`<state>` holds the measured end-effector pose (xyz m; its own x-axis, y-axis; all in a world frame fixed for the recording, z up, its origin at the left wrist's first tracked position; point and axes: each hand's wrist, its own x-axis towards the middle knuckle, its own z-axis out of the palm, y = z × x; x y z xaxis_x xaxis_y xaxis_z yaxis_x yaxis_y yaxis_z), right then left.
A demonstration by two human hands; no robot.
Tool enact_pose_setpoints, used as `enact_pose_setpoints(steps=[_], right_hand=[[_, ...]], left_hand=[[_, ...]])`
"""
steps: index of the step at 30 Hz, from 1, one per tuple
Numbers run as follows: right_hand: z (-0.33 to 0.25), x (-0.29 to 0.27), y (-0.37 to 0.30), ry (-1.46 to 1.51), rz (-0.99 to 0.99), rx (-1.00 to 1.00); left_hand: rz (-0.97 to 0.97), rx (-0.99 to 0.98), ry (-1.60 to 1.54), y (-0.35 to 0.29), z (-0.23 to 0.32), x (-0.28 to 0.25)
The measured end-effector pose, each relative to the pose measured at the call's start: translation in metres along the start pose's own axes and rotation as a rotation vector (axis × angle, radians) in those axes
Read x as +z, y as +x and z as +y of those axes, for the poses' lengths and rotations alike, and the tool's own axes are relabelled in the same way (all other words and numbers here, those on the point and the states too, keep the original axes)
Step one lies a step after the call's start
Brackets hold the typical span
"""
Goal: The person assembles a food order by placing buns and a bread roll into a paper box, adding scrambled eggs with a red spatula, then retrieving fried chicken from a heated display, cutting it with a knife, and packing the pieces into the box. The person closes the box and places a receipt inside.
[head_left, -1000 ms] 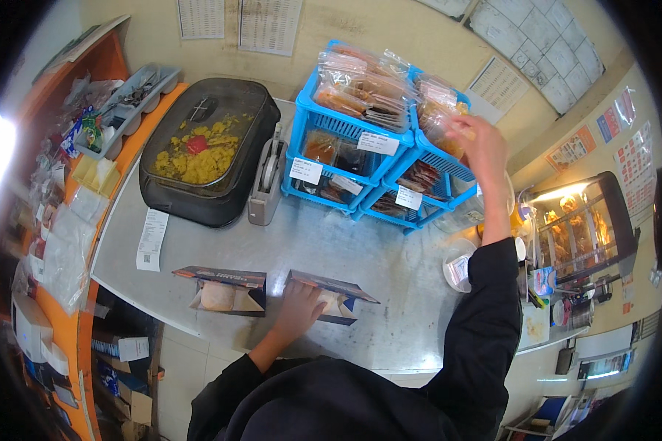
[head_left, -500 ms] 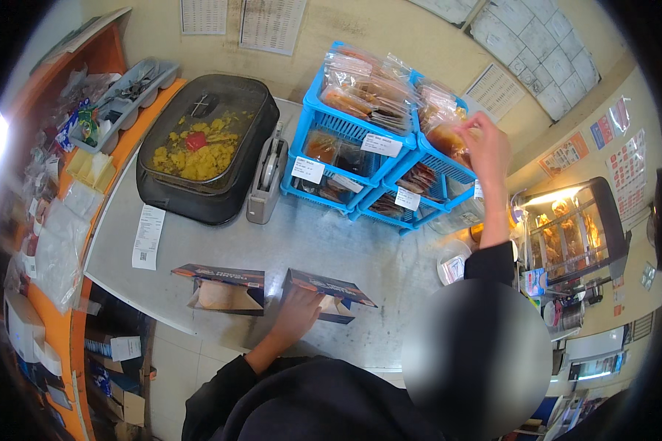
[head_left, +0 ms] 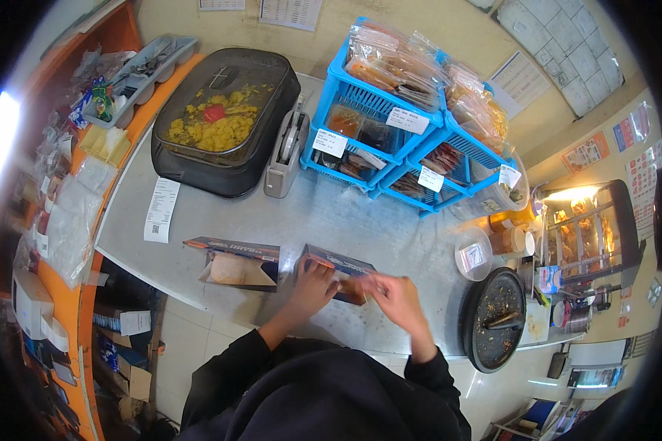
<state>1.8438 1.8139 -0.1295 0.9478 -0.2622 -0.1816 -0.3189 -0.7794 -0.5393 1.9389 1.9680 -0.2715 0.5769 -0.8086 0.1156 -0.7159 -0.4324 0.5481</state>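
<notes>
On the steel counter, my left hand (head_left: 313, 292) grips the near-left edge of a dark printed cardboard food box (head_left: 338, 259), its lid standing up. My right hand (head_left: 396, 300) is at the box's right end, fingers pinched on a small brownish sauce packet (head_left: 354, 289), slightly blurred and partly inside the opening. To the left stands a second open box (head_left: 261, 278) of the same kind, with a pale wrapped item (head_left: 229, 269) inside.
Stacked blue baskets (head_left: 379, 158) of sachets stand behind. A lidded dark pan (head_left: 221, 173) of yellow food, a tape dispenser (head_left: 281, 165) and a receipt (head_left: 161, 209) lie left. A clear tub (head_left: 473, 253) and a round black lid (head_left: 495, 320) are right.
My right hand has come down from the upper right blue basket to the box, bringing a sauce packet. My left hand stays on the box. The black lid has come into view.
</notes>
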Motion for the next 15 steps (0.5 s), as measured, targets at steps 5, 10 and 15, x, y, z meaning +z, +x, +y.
enact_pose_setpoints(steps=[5,10,15], right_hand=[[0.017,0.081,0.044,-0.395,0.476,-0.33],[0.019,0.087,0.063,-0.313,0.024,-0.041],[-0.006,0.036,0.039,0.099,-0.197,-0.328]], left_hand=[[0.138,0.027,-0.051,-0.002,0.003,0.004],[0.207,-0.04,-0.03,-0.02,0.015,-0.008],[0.457,-0.21,-0.041,-0.061,0.008,-0.042]])
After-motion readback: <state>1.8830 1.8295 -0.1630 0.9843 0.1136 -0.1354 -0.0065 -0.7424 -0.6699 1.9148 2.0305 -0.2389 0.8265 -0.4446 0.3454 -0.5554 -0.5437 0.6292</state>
